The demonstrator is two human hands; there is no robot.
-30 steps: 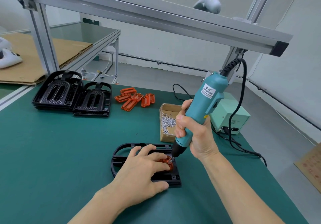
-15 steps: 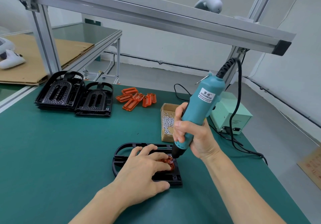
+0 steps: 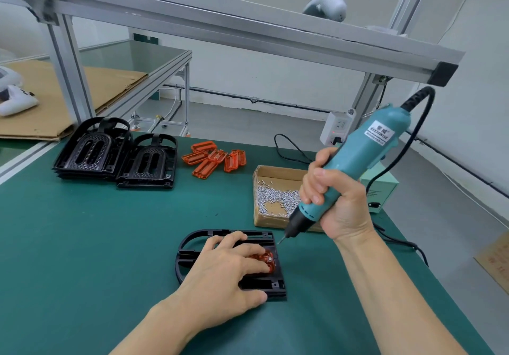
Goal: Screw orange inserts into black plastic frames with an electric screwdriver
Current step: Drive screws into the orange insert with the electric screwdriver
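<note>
The orange insert (image 3: 264, 260) sits inside a black frame (image 3: 198, 240) that lies flat on the green table (image 3: 82, 244), low in the middle of the head view. Only a small bit of the insert shows, at the 3 o'clock side of the frame. The rest is hidden under the left hand (image 3: 228, 274).

The left hand lies on top of the frame with its fingers spread out almost straight. It presses down on the insert and the frame and does not wrap around them.

The right hand (image 3: 334, 203) is at about 2 o'clock from the frame. Its fingers and thumb are curled tight around a blue-green screwdriver (image 3: 355, 164). The tool leans, with its top toward 1 o'clock and its thin metal tip pointing down at 7 o'clock. The tip is in the air just beside the far right corner of the frame, not touching the insert. A black cord (image 3: 418, 101) comes out of the top of the tool.

At 12 o'clock from the frame is a small cardboard box (image 3: 275, 173) with many little silver screws (image 3: 275, 197) in it. Farther back, at 11 o'clock, a pile of loose orange inserts (image 3: 214, 159) lies on the table. At 10 o'clock, two stacks of black frames (image 3: 115, 156) sit side by side.
</note>
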